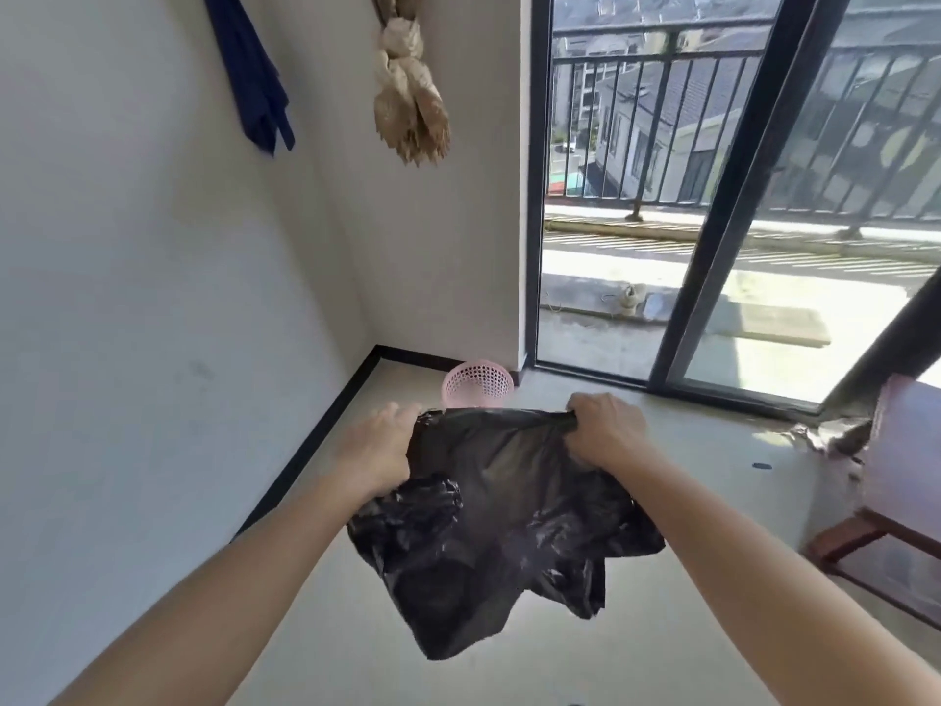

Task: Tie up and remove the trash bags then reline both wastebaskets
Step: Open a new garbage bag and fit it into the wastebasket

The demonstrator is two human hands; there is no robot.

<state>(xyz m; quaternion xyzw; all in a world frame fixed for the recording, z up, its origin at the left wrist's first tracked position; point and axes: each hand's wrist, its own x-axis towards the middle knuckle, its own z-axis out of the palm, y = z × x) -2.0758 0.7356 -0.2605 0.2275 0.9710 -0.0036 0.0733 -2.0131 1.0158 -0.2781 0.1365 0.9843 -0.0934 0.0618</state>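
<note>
A: What could go wrong from here, seen from the head camera?

B: Both hands are committed to the black bag (499,512). The left hand (379,450) and the right hand (606,430) each have fingers curled into its bunched top edge, and the rest hangs limp between the forearms, clear of the floor (687,450). The film looks thin — pull the fists apart too sharply and I'd expect a split at the rim.

A: And the wastebasket?

B: The pink wastebasket (477,384) stands on the floor at twelve o'clock from the bag, just past its top edge and partly hidden by it. Its mesh wall shows bare, so I judge it unlined. It looks light, and a push from the bag could tip it or skate it toward the corner. Whether the bag's mouth is open I cannot tell. A second basket is not in view.

A: Surface and room?

B: The floor is pale and smooth, with black skirting (305,445) along white walls (127,247) — little grip for a light basket. At one to two o'clock there is a dark-framed sliding glass door (713,236) onto a sunlit balcony with a railing (662,57). At three o'clock stands reddish wooden furniture (906,450) with crumpled wrapping (825,433) beside it. High up hang a blue cloth (254,79) at eleven and a dried straw bundle (410,94) at twelve.
</note>
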